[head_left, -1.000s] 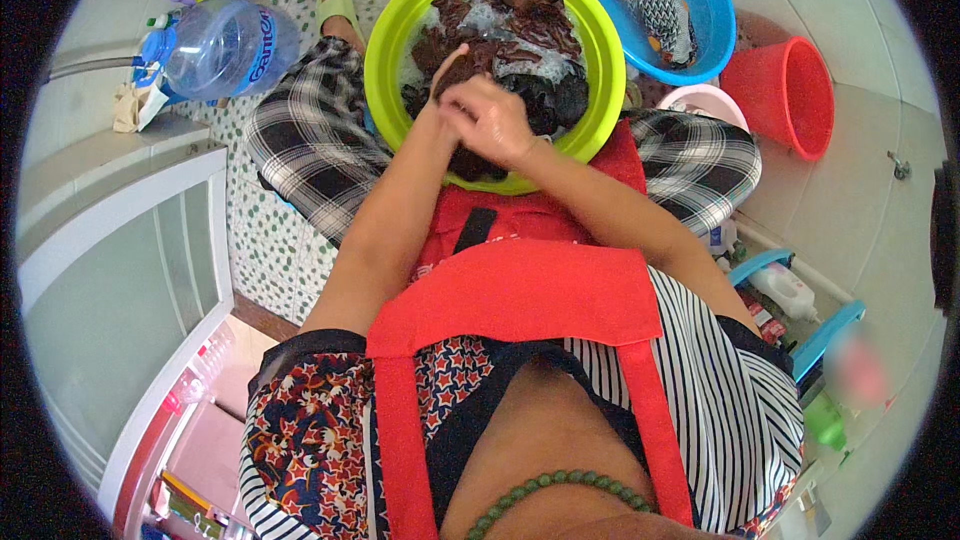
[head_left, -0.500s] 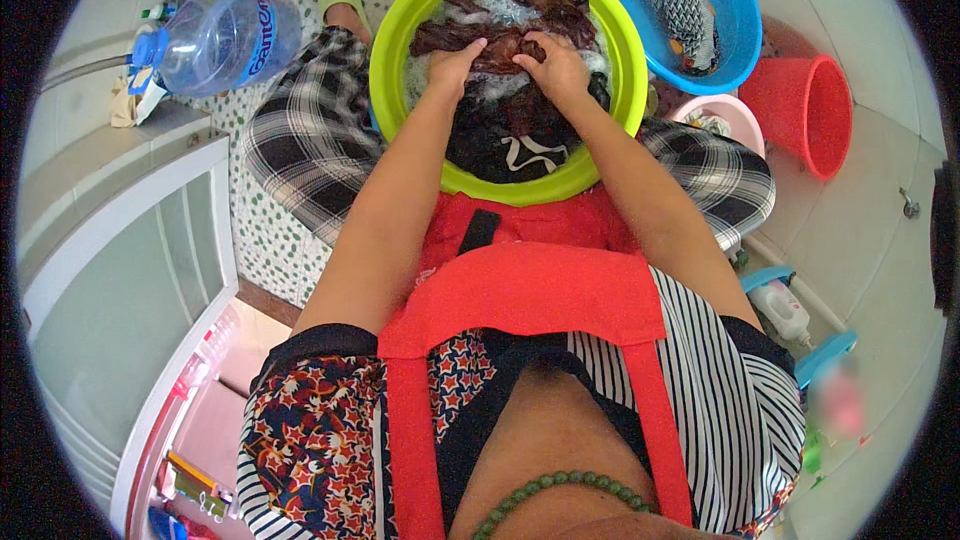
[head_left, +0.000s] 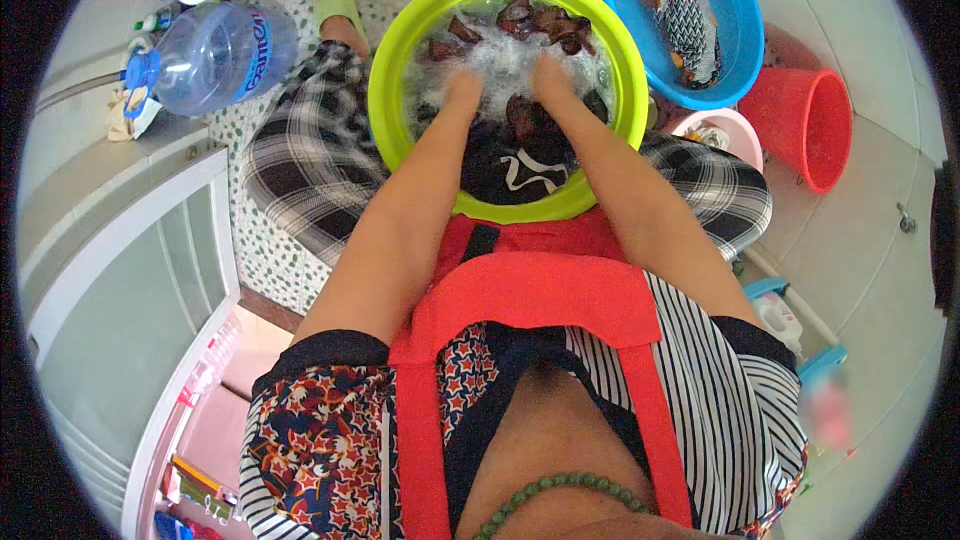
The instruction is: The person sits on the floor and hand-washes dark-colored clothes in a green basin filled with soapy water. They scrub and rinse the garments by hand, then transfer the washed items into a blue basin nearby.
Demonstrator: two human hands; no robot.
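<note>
A lime-green basin point(head_left: 637, 90) stands between my legs, filled with foamy water and wet laundry. My left hand point(head_left: 463, 90) and my right hand point(head_left: 549, 78) are both dipped into the suds near its middle, a short gap apart. Water and foam hide the fingers of both, so their grip does not show. Dark brown wet cloth point(head_left: 560, 28) pokes above the foam beyond my hands. Nearer to me lies a black garment point(head_left: 485, 165) with a white cord or stripe point(head_left: 522, 172) on it.
At the far right, a blue basin point(head_left: 742, 60) holds patterned wet clothes. Beside it are a red bucket point(head_left: 825, 130) and a small pink basin point(head_left: 742, 140). A big clear water bottle point(head_left: 215, 60) lies on the left, near a white-framed door point(head_left: 225, 230).
Both hands have pushed down from on top of the brown cloth into the water. Much of that cloth has sunk under the foam.
</note>
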